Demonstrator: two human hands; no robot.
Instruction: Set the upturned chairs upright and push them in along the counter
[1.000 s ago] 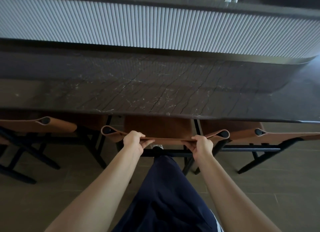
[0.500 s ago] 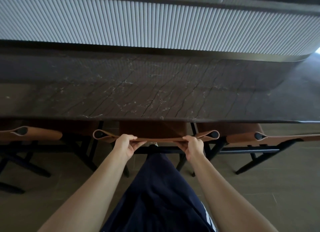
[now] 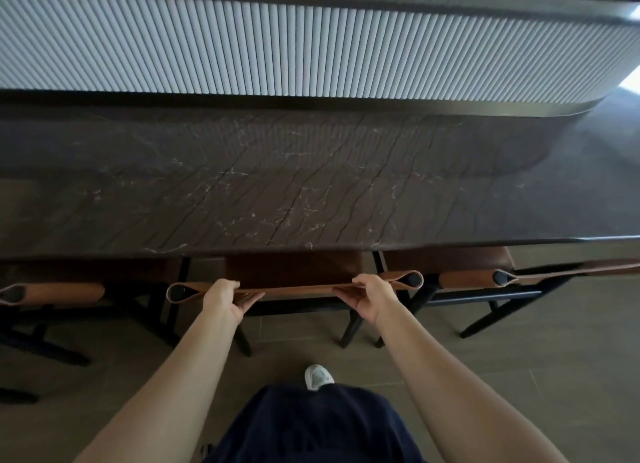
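Middle chair (image 3: 298,288) stands upright on the floor, its seat tucked under the near edge of the surface (image 3: 311,192), back sling just short of that edge. It sits between the left chair (image 3: 65,292) and the right chair (image 3: 464,279), both upright too, with seats under the same edge. Left hand (image 3: 225,298) grips the tan leather sling just inside its left post; right hand (image 3: 372,298) grips it just inside the right post, with the fingers of both curled round the strap. Handling, as a judgement: the sling is soft leather looped round dark posts, so it will give and bow under a push at mid-span — the present holds, out near the posts, put the force into the stiff frame instead. The frame looks rigid; metal or wood, cannot tell. Weight seems moderate, something two hands can slide rather than lift. The leather should offer decent grip and is not fragile, though it may crease if squeezed hard. The thin black legs may catch or chatter on the tiled floor, so a level, even push from both sides seems best. Watch the right post — it sits just beside the right chair's post, and a skewed shove could knock the two together.
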